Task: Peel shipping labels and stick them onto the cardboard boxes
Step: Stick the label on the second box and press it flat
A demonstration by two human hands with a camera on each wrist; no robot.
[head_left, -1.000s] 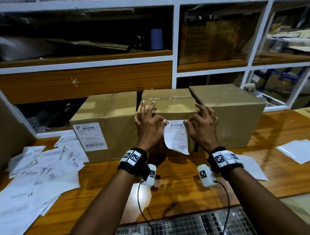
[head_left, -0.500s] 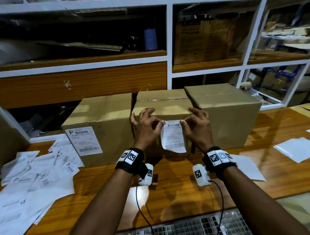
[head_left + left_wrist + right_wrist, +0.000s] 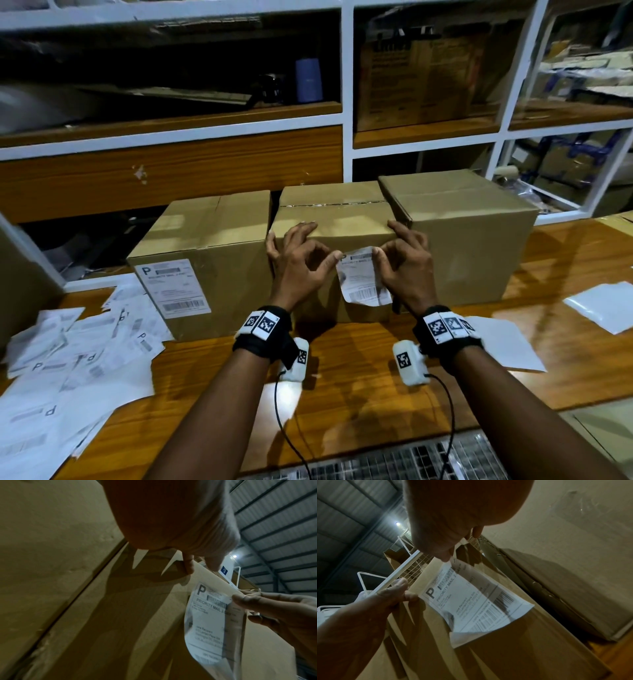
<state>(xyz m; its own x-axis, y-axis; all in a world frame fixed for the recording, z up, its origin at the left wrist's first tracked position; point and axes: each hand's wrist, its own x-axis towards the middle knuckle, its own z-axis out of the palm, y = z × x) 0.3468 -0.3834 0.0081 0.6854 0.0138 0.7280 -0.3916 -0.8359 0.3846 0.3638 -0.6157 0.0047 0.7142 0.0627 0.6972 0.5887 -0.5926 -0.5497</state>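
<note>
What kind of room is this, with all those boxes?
Probably a packing or shipping room: three brown cardboard boxes on a wooden table, loose white shipping labels piled beside them, and white shelves holding more packages.

Three cardboard boxes stand in a row on the wooden counter [image 3: 342,394]. Against the front of the middle box [image 3: 335,222], the left hand [image 3: 301,263] and right hand [image 3: 404,267] pinch the top corners of a shipping label [image 3: 363,279], its lower edge curling free. The left box [image 3: 205,246] already wears a label [image 3: 174,287]; loose label sheets [image 3: 68,359] lie far left
</note>
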